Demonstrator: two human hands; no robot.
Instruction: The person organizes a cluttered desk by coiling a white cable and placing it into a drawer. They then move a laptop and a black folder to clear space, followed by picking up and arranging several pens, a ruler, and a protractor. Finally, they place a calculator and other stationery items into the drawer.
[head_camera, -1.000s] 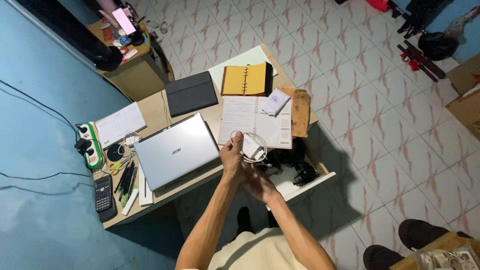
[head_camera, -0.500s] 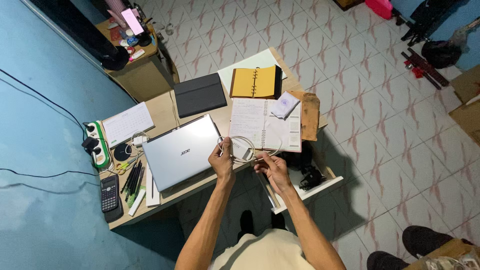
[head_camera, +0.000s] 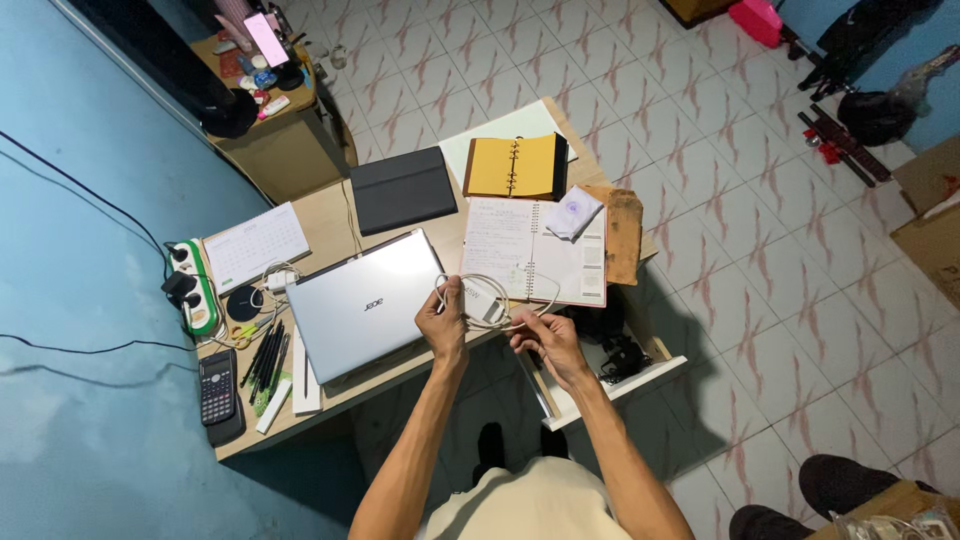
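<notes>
My left hand (head_camera: 442, 322) grips a coiled white charger cable (head_camera: 487, 301) with its small white adapter block, held just above the desk's front edge. My right hand (head_camera: 545, 343) pinches a loose strand of the same cable to the right, over an open drawer (head_camera: 640, 385). A closed silver laptop (head_camera: 370, 303) lies left of my left hand. An open spiral notebook (head_camera: 535, 250) with a small white packet (head_camera: 572, 214) on it lies behind the cable.
The wooden desk (head_camera: 335, 395) also holds a yellow ring binder (head_camera: 516, 166), a dark tablet case (head_camera: 402, 189), a calendar card (head_camera: 255, 243), a power strip (head_camera: 196, 287), pens (head_camera: 266, 353) and a calculator (head_camera: 216, 388). A side table (head_camera: 275, 120) stands behind. Tiled floor lies to the right.
My hands have drawn slightly apart with the cable, the left now near the laptop's corner and the right over the drawer. The camera view shifted a little.
</notes>
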